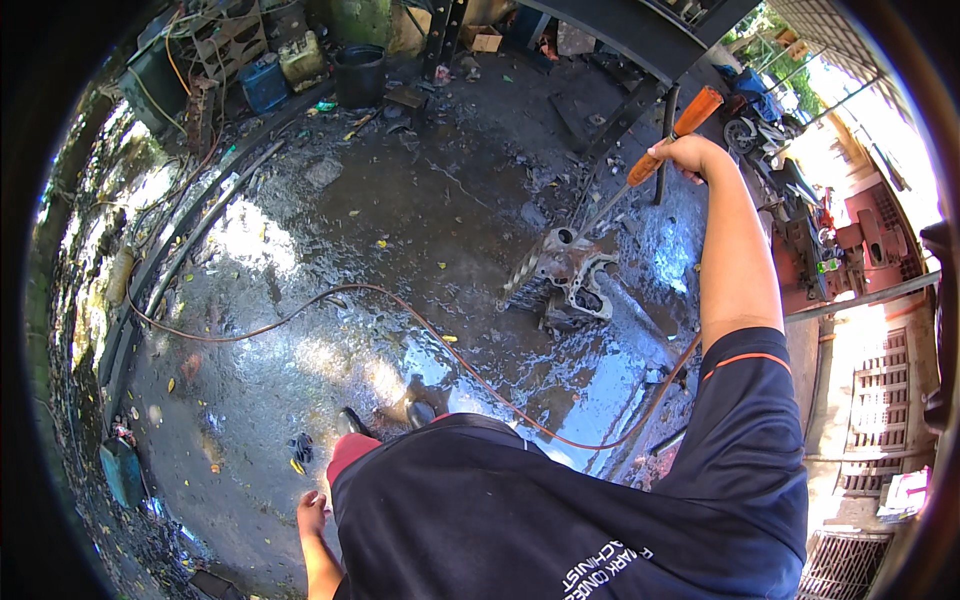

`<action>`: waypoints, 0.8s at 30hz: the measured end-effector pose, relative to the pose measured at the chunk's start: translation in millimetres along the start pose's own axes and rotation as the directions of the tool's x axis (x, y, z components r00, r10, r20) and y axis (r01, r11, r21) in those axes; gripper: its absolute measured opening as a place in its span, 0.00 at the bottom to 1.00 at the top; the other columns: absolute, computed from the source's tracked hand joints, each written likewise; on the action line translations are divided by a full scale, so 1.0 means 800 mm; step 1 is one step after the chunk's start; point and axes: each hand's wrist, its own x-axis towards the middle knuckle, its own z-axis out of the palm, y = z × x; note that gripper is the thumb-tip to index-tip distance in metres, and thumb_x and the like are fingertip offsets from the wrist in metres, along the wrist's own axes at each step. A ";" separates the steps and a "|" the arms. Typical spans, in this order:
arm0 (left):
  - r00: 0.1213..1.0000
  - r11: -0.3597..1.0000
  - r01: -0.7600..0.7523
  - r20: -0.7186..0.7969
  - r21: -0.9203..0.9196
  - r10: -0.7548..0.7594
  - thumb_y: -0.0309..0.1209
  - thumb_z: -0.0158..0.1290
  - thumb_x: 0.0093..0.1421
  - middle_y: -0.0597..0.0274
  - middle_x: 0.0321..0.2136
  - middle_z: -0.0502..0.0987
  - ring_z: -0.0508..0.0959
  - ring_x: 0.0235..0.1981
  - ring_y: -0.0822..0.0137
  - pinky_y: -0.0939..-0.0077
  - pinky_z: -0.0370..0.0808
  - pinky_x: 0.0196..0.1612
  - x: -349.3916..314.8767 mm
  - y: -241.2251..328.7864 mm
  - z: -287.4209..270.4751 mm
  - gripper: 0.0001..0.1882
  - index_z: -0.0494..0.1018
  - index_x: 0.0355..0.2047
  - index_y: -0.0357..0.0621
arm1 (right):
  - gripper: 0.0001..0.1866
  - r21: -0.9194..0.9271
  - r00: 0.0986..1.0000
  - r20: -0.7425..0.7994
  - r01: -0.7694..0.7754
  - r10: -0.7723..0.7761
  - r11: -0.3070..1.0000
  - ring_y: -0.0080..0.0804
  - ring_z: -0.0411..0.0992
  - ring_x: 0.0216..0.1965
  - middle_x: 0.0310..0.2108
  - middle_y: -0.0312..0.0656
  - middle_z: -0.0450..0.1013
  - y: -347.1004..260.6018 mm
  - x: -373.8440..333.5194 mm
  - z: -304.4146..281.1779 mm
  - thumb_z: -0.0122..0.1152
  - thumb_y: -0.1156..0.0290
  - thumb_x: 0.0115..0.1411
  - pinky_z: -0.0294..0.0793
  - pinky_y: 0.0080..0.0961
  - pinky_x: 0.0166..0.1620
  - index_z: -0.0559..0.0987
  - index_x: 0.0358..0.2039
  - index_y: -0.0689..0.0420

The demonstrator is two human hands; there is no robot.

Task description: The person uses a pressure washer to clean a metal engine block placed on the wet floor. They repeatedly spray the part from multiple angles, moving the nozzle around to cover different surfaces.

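In my raised right hand point(690, 155) is a long tool with an orange handle point(698, 110) and a thin metal shaft. My fingers are closed around the handle. The shaft slants down to the left toward a greasy metal engine casting point(570, 270) on the wet floor; whether its tip touches the casting, I cannot tell. The casting has round openings and a ribbed side. At lower left, my left hand point(312, 512) hangs beside my body with fingers loosely bent and apart, and nothing shows in it.
A reddish-brown hose point(400, 300) curves across the wet floor point(300, 400) between me and the casting. A black bucket point(360, 75), a blue container point(264, 85) and a pale jug point(302, 60) stand at the back left. A dark steel frame point(640, 40) rises behind, with motorcycles point(745, 130) at right.
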 end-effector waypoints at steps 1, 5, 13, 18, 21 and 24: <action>1.000 1.000 0.005 0.002 0.012 -0.005 0.32 0.57 0.60 0.50 0.43 0.79 0.81 0.30 0.62 0.73 0.77 0.29 -0.001 0.001 0.000 0.25 0.68 0.57 0.36 | 0.20 -0.023 1.000 0.005 -0.021 0.021 1.000 0.26 0.60 0.15 0.19 0.34 0.62 0.000 0.000 0.000 0.64 0.46 0.56 0.60 0.28 0.19 0.79 0.39 0.48; 1.000 1.000 0.017 0.005 -0.001 -0.017 0.34 0.58 0.60 0.51 0.42 0.79 0.80 0.28 0.63 0.74 0.74 0.27 -0.002 0.000 -0.002 0.26 0.69 0.57 0.39 | 0.25 0.031 0.999 0.016 0.038 -0.039 0.999 0.27 0.58 0.13 0.16 0.36 0.62 0.007 -0.004 0.001 0.64 0.44 0.55 0.57 0.30 0.17 0.76 0.29 0.58; 1.000 1.000 0.018 0.000 -0.015 -0.018 0.34 0.57 0.60 0.53 0.40 0.79 0.79 0.25 0.65 0.74 0.72 0.22 0.001 -0.011 -0.009 0.25 0.69 0.57 0.39 | 0.24 0.026 0.997 0.014 0.075 -0.076 0.997 0.28 0.61 0.10 0.14 0.37 0.62 0.015 -0.009 0.005 0.63 0.45 0.57 0.59 0.33 0.17 0.80 0.34 0.58; 1.000 0.999 0.023 -0.002 -0.044 -0.023 0.33 0.58 0.60 0.54 0.40 0.79 0.79 0.24 0.65 0.75 0.71 0.21 0.005 -0.021 -0.012 0.25 0.69 0.57 0.39 | 0.23 0.014 0.996 0.021 0.086 -0.086 0.996 0.29 0.61 0.09 0.12 0.36 0.60 0.017 -0.017 0.009 0.61 0.46 0.58 0.59 0.32 0.16 0.81 0.39 0.54; 0.999 0.997 0.038 0.003 -0.067 -0.038 0.33 0.58 0.60 0.53 0.40 0.79 0.79 0.24 0.64 0.74 0.72 0.22 0.012 -0.027 -0.010 0.25 0.69 0.56 0.38 | 0.21 0.028 0.992 0.016 0.122 -0.123 0.992 0.28 0.61 0.09 0.11 0.34 0.59 0.027 -0.033 0.010 0.60 0.48 0.60 0.59 0.30 0.16 0.81 0.44 0.50; 0.997 0.993 0.065 -0.029 -0.095 -0.068 0.32 0.58 0.60 0.52 0.39 0.79 0.79 0.24 0.64 0.74 0.73 0.23 0.018 -0.028 -0.006 0.25 0.69 0.56 0.37 | 0.20 0.064 0.986 0.060 0.150 -0.153 0.987 0.26 0.60 0.08 0.10 0.33 0.60 0.042 -0.053 0.002 0.59 0.51 0.62 0.58 0.28 0.15 0.80 0.48 0.48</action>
